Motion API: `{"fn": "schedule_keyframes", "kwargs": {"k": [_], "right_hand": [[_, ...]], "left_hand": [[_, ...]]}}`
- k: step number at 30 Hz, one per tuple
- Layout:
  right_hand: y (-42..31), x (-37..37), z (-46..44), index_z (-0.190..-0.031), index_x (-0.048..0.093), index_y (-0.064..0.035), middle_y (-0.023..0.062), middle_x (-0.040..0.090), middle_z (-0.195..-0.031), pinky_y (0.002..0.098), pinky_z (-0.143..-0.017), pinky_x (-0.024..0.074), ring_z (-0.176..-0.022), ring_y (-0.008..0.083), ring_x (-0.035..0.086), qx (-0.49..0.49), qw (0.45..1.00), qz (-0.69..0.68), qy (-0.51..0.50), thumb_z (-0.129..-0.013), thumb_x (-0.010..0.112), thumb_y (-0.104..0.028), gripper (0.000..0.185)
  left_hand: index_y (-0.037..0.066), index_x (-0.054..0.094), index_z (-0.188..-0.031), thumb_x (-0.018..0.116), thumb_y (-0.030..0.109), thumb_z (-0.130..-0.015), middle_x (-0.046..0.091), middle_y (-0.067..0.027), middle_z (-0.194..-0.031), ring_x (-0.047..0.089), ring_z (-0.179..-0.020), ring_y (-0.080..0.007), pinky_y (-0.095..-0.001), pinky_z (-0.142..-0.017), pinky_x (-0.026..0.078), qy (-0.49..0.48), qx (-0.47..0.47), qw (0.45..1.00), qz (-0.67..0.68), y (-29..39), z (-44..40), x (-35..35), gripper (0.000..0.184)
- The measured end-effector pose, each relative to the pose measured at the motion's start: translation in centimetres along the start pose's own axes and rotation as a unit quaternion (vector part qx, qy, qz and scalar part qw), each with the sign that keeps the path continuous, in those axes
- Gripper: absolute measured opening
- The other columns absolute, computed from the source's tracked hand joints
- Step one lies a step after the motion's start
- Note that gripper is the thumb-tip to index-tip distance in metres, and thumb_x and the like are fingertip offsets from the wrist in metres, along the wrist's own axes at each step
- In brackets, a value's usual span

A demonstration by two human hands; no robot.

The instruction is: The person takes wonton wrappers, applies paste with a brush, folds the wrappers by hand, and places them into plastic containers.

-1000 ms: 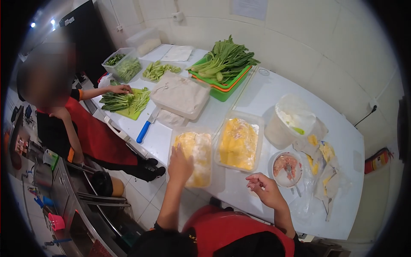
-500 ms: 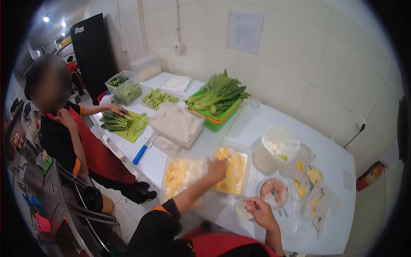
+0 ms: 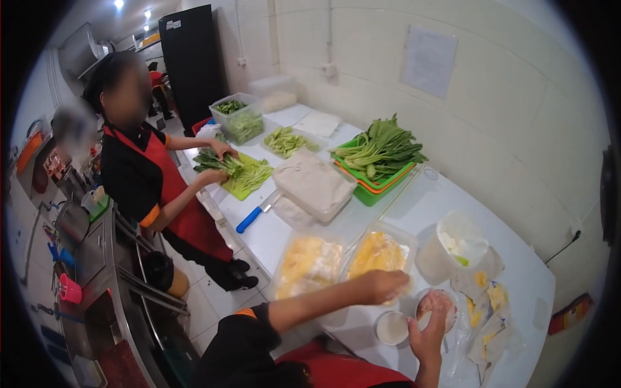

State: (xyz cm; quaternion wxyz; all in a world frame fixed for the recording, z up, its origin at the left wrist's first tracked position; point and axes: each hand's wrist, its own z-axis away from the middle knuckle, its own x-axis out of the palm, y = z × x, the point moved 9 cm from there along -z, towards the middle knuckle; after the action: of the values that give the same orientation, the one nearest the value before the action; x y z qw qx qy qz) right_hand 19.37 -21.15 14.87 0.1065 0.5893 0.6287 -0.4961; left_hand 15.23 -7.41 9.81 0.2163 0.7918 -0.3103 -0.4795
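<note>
My left hand [image 3: 386,287] is over the near right edge of a clear tub [image 3: 414,246] of yellow, white-dusted pieces [image 3: 377,251]. Motion blurs its fingers, so any grip is unclear. My right hand [image 3: 432,328] hangs at a white bowl [image 3: 455,328] of pink, raw-looking meat [image 3: 435,300]. Its fingers reach out over the meat, with the thumb held apart. Left of that thumb stands a small white cup [image 3: 392,328] with pale contents. A second clear tub [image 3: 279,284] of floury yellow pieces [image 3: 309,262] lies beneath my left forearm.
A co-worker [image 3: 145,155] handles greens on a green cutting board [image 3: 240,192]. A blue-handled knife [image 3: 249,220] lies nearby. Around are a cloth-covered tub [image 3: 315,183], stacked baskets of leafy greens [image 3: 378,152], a white bucket [image 3: 453,249] and yellow-smeared wrappers [image 3: 485,330].
My left hand has left the yellow pieces and moved right, towards the bowl. My right hand has shifted from the cup to the meat bowl. The camera view has turned left.
</note>
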Motion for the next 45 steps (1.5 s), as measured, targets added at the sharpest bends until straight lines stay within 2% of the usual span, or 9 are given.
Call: {"fn": "schedule_keyframes", "kwargs": {"k": [7, 9, 12, 17, 20, 24, 31, 37, 45], "right_hand": [[1.0, 1.9, 0.8, -0.134, 0.033, 0.0014, 0.0078, 0.058, -0.085, 0.0292, -0.078, 0.0449, -0.079, 0.0169, 0.057, 0.093, 0.944, -0.307, -0.074, -0.073, 0.066, 0.000, 0.069], [1.3, 2.8, 1.4, -0.133, 0.034, 0.0008, 0.0055, 0.057, -0.084, 0.0255, -0.074, 0.0450, -0.077, 0.0127, 0.056, 0.156, 0.887, -0.429, -0.063, -0.075, 0.064, 0.002, 0.066], [2.3, 4.4, 1.8, -0.131, 0.036, 0.0003, 0.0041, 0.056, -0.083, 0.0218, -0.069, 0.0446, -0.075, 0.0092, 0.054, 0.225, 0.846, -0.482, -0.047, -0.076, 0.062, 0.004, 0.062], [3.2, 4.9, 1.8, -0.121, 0.047, -0.0009, 0.0035, 0.055, -0.075, 0.0222, -0.062, 0.0428, -0.066, 0.0098, 0.049, 0.153, 0.971, -0.182, -0.034, -0.077, 0.063, -0.002, 0.047], [6.9, 4.7, 3.2, -0.122, 0.048, 0.0012, 0.0060, 0.053, -0.069, 0.0240, -0.059, 0.0434, -0.059, 0.0116, 0.050, 0.193, 0.966, -0.121, -0.123, -0.079, 0.058, -0.001, 0.044], [7.8, 7.5, 7.7, -0.126, 0.048, -0.0056, 0.0190, 0.064, -0.080, 0.0398, -0.067, 0.0483, -0.073, 0.0340, 0.062, 0.190, 0.871, 0.063, -0.448, -0.078, 0.067, -0.032, 0.058], [8.6, 11.0, 9.8, -0.133, 0.043, -0.0106, 0.0221, 0.065, -0.093, 0.0446, -0.080, 0.0470, -0.089, 0.0383, 0.062, 0.175, 0.833, 0.144, -0.504, -0.076, 0.062, -0.055, 0.075], [5.5, 7.3, 4.9, -0.127, 0.050, -0.0116, 0.0225, 0.062, -0.101, 0.0405, -0.079, 0.0474, -0.094, 0.0361, 0.060, 0.244, 0.865, 0.005, -0.439, -0.081, 0.064, -0.030, 0.052], [-4.5, 3.2, -2.1, -0.115, 0.061, -0.0117, 0.0198, 0.049, -0.120, 0.0416, -0.082, 0.0459, -0.103, 0.0368, 0.051, -0.136, 0.983, -0.034, -0.117, -0.071, 0.050, 0.006, 0.049]], "left_hand": [[0.005, 0.044, -0.114, 0.061, 0.022, -0.085, 0.052, -0.0140, -0.108, 0.053, -0.102, -0.0312, -0.0401, -0.085, 0.043, -0.127, -0.064, 0.952, 0.272, 5.9, 1.4, -0.4, 0.037], [0.005, 0.041, -0.122, 0.059, 0.032, -0.088, 0.048, -0.0119, -0.122, 0.049, -0.113, -0.0269, -0.0393, -0.091, 0.041, -0.071, -0.031, 0.851, 0.519, 3.8, 2.9, 0.5, 0.047], [0.004, 0.035, -0.133, 0.050, 0.047, -0.089, 0.045, -0.0098, -0.130, 0.043, -0.122, -0.0222, -0.0377, -0.098, 0.038, 0.035, -0.035, 0.535, 0.843, 2.4, 4.9, 3.1, 0.063], [0.003, 0.033, -0.137, 0.034, 0.043, -0.096, 0.044, -0.0144, -0.134, 0.048, -0.119, -0.0274, -0.0417, -0.101, 0.037, 0.104, -0.385, 0.423, 0.813, -0.5, 9.9, 10.5, 0.057], [0.003, 0.038, -0.134, 0.038, 0.036, -0.097, 0.049, -0.0138, -0.130, 0.052, -0.115, -0.0253, -0.0391, -0.098, 0.041, 0.139, -0.226, 0.444, 0.856, -2.0, 9.2, 8.9, 0.049], [0.002, 0.044, -0.128, 0.048, 0.028, -0.094, 0.056, -0.0117, -0.119, 0.058, -0.104, -0.0221, -0.0347, -0.088, 0.048, 0.251, -0.368, 0.582, 0.680, -6.5, 11.7, 7.4, 0.043], [0.001, 0.056, -0.112, 0.062, 0.021, -0.087, 0.062, -0.0084, -0.100, 0.062, -0.084, -0.0155, -0.0283, -0.070, 0.053, 0.332, -0.430, 0.661, 0.517, -6.6, 12.0, 2.0, 0.033], [0.000, 0.061, -0.104, 0.064, 0.024, -0.085, 0.064, -0.0058, -0.092, 0.061, -0.079, -0.0115, -0.0256, -0.069, 0.050, 0.291, -0.424, 0.720, 0.466, -3.8, 11.1, 0.3, 0.031], [-0.002, 0.061, -0.105, 0.068, 0.019, -0.081, 0.065, -0.0076, -0.094, 0.064, -0.083, -0.0138, -0.0258, -0.070, 0.052, 0.170, -0.425, 0.776, 0.433, 0.0, 9.0, 0.9, 0.033]]}}
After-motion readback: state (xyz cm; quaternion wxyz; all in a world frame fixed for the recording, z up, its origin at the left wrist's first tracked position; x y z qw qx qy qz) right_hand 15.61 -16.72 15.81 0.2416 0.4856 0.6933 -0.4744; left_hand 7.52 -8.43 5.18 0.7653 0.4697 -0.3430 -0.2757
